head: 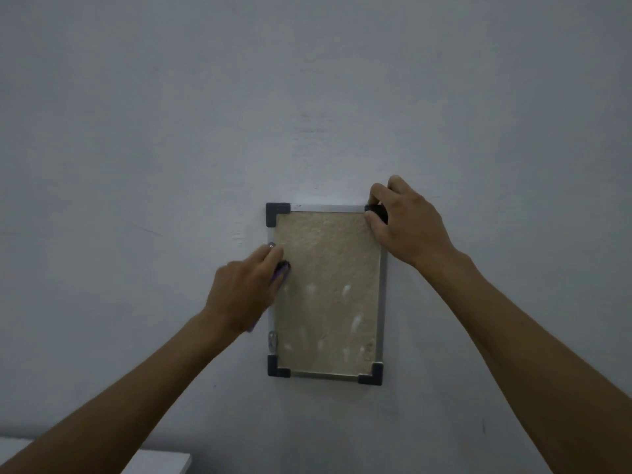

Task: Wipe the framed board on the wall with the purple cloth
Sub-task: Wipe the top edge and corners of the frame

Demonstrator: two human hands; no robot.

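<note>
A tan framed board [328,295] with a silver frame and dark corner caps hangs upright on the grey wall. My left hand [244,289] presses the purple cloth [281,273] against the board's left edge; only a sliver of cloth shows under the fingers. My right hand [402,220] grips the board's top right corner, covering its corner cap. White smears show on the lower half of the board.
A small metal hook [272,340] sits on the frame's lower left side, and a screw [271,246] sits by my left fingertips. A white ledge [160,465] shows at the bottom left. Bare wall [307,80] surrounds the board.
</note>
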